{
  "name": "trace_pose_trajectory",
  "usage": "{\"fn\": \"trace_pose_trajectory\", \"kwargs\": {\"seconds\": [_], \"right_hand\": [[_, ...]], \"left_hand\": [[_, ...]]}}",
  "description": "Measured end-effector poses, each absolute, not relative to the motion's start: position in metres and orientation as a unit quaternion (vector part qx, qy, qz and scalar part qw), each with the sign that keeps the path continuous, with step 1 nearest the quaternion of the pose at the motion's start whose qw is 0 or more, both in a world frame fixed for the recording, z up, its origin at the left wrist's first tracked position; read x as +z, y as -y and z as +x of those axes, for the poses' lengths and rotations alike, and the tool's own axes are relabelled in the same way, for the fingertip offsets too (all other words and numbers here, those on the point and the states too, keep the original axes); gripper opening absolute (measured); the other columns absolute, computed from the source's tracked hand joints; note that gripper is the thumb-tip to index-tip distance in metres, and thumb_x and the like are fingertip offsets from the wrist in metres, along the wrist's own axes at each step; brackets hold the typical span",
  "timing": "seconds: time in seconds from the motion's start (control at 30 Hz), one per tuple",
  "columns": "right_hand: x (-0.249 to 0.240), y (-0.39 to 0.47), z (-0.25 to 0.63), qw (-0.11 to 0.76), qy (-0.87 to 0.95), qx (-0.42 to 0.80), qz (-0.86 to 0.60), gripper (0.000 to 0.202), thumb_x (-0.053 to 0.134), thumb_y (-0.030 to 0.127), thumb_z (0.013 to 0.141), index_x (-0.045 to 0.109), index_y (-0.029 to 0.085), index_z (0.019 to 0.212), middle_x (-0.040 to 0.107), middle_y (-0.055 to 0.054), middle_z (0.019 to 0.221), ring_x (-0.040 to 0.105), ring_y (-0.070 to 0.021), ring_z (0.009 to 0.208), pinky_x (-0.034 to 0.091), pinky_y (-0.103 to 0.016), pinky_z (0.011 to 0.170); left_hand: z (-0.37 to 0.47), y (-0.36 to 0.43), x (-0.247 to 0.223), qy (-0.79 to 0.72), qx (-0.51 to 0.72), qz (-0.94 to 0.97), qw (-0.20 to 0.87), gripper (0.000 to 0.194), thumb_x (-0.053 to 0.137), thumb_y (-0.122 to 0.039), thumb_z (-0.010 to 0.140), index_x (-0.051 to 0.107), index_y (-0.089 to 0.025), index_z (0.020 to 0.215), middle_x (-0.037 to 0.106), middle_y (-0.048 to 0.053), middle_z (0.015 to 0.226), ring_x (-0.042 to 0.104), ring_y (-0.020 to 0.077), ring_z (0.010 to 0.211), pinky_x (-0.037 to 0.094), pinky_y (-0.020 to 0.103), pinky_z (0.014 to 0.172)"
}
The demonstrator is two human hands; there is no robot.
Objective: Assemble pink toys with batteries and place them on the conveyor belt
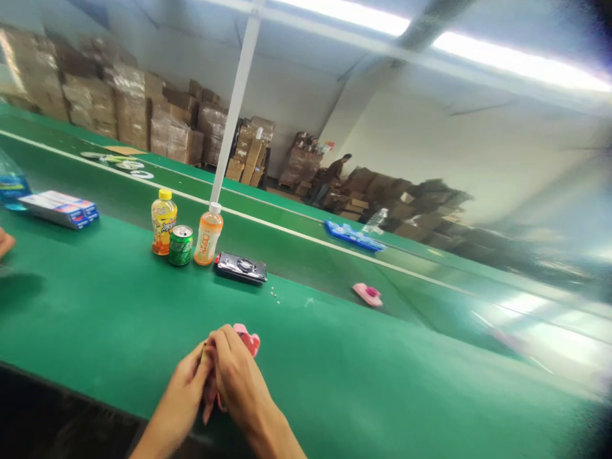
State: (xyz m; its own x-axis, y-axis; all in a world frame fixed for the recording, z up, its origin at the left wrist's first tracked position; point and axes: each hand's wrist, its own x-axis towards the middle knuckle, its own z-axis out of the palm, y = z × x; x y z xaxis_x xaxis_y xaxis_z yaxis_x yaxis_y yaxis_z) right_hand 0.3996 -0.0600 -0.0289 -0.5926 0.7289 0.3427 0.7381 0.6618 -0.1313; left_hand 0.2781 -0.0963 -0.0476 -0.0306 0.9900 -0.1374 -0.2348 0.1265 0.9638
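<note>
Near the front edge of the green table, my two hands are together around a small pink and red piece [249, 339]. Its scalloped pink end shows past my right hand; the rest is covered, so its kind cannot be made out. My left hand [185, 376] is closed from the left side, fingers curled beneath. My right hand [235, 366] lies over the top with its fingers bent against the left hand. Beyond them on the table lies a black flat item in clear packaging [241, 268].
A yellow-capped bottle [164, 223], a green can [181, 246] and an orange drink bottle [209, 234] stand ahead. Blue-white boxes [62, 209] lie left, near another person's hand [6, 243]. The belt [287, 236] carries a pink item [368, 294] and a blue tray [354, 236].
</note>
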Motion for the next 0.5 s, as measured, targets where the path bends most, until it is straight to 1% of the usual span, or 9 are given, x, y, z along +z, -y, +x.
{"fn": "trace_pose_trajectory", "kwargs": {"seconds": [0.03, 0.1, 0.17, 0.2, 0.23, 0.3, 0.4, 0.5], "right_hand": [[-0.032, 0.06, 0.4, 0.203, 0.886, 0.009, -0.417, 0.021, 0.054, -0.001, 0.093, 0.056, 0.019, 0.091, 0.062, -0.003, 0.09, 0.058, -0.0185, 0.079, 0.05, -0.029, 0.07], [-0.04, 0.062, 0.4, 0.23, 0.881, 0.049, -0.411, 0.023, 0.051, -0.003, 0.092, 0.054, 0.02, 0.094, 0.06, -0.002, 0.091, 0.057, -0.017, 0.077, 0.049, -0.027, 0.069], [-0.05, 0.064, 0.403, 0.245, 0.888, 0.06, -0.385, 0.029, 0.051, -0.007, 0.085, 0.053, 0.02, 0.095, 0.058, -0.002, 0.092, 0.055, -0.0173, 0.077, 0.047, -0.026, 0.066], [-0.054, 0.065, 0.404, 0.255, 0.889, 0.06, -0.375, 0.031, 0.051, -0.008, 0.082, 0.052, 0.021, 0.095, 0.057, -0.002, 0.091, 0.054, -0.0175, 0.076, 0.047, -0.026, 0.065], [-0.058, 0.067, 0.406, 0.267, 0.888, 0.061, -0.368, 0.033, 0.05, -0.009, 0.08, 0.051, 0.021, 0.094, 0.056, -0.002, 0.091, 0.053, -0.0175, 0.076, 0.046, -0.026, 0.064], [-0.058, 0.068, 0.41, 0.284, 0.886, 0.071, -0.359, 0.033, 0.048, -0.009, 0.08, 0.051, 0.021, 0.094, 0.054, -0.002, 0.091, 0.052, -0.0168, 0.075, 0.046, -0.025, 0.062], [-0.045, 0.07, 0.414, 0.265, 0.905, 0.073, -0.325, 0.028, 0.045, -0.005, 0.087, 0.051, 0.02, 0.096, 0.056, -0.002, 0.09, 0.055, -0.0166, 0.076, 0.05, -0.025, 0.065], [-0.028, 0.084, 0.416, 0.251, 0.918, 0.046, -0.302, 0.025, 0.038, 0.0, 0.096, 0.053, 0.02, 0.094, 0.059, -0.004, 0.086, 0.057, -0.0175, 0.075, 0.052, -0.027, 0.067]], "left_hand": [[0.279, 0.096, -0.05, -0.48, 0.539, 0.387, 0.574, 0.07, 0.069, -0.081, 0.074, 0.077, -0.017, 0.102, 0.077, 0.01, 0.101, 0.07, 0.0227, 0.092, 0.057, 0.026, 0.086], [0.278, 0.095, -0.053, -0.471, 0.542, 0.361, 0.595, 0.067, 0.075, -0.074, 0.074, 0.075, -0.015, 0.107, 0.075, 0.009, 0.092, 0.068, 0.0198, 0.077, 0.058, 0.025, 0.069], [0.277, 0.096, -0.055, -0.457, 0.534, 0.307, 0.642, 0.073, 0.08, -0.065, 0.071, 0.07, -0.013, 0.12, 0.072, 0.005, 0.079, 0.063, 0.0175, 0.059, 0.051, 0.025, 0.048], [0.276, 0.096, -0.054, -0.445, 0.532, 0.276, 0.665, 0.077, 0.082, -0.061, 0.069, 0.066, -0.012, 0.126, 0.07, 0.003, 0.074, 0.059, 0.0168, 0.053, 0.047, 0.025, 0.042], [0.274, 0.096, -0.052, -0.427, 0.533, 0.25, 0.686, 0.081, 0.083, -0.058, 0.067, 0.062, -0.012, 0.131, 0.068, 0.002, 0.072, 0.058, 0.0167, 0.05, 0.045, 0.025, 0.039], [0.272, 0.096, -0.048, -0.382, 0.538, 0.227, 0.716, 0.082, 0.081, -0.058, 0.068, 0.06, -0.011, 0.131, 0.068, 0.002, 0.073, 0.061, 0.018, 0.052, 0.048, 0.027, 0.041], [0.271, 0.096, -0.042, -0.373, 0.533, 0.242, 0.72, 0.076, 0.079, -0.068, 0.07, 0.066, -0.01, 0.116, 0.066, 0.003, 0.07, 0.063, 0.0178, 0.052, 0.049, 0.025, 0.04], [0.272, 0.097, -0.038, -0.395, 0.523, 0.26, 0.709, 0.071, 0.081, -0.072, 0.067, 0.067, -0.011, 0.102, 0.06, -0.001, 0.062, 0.058, 0.0129, 0.046, 0.041, 0.019, 0.035]]}}
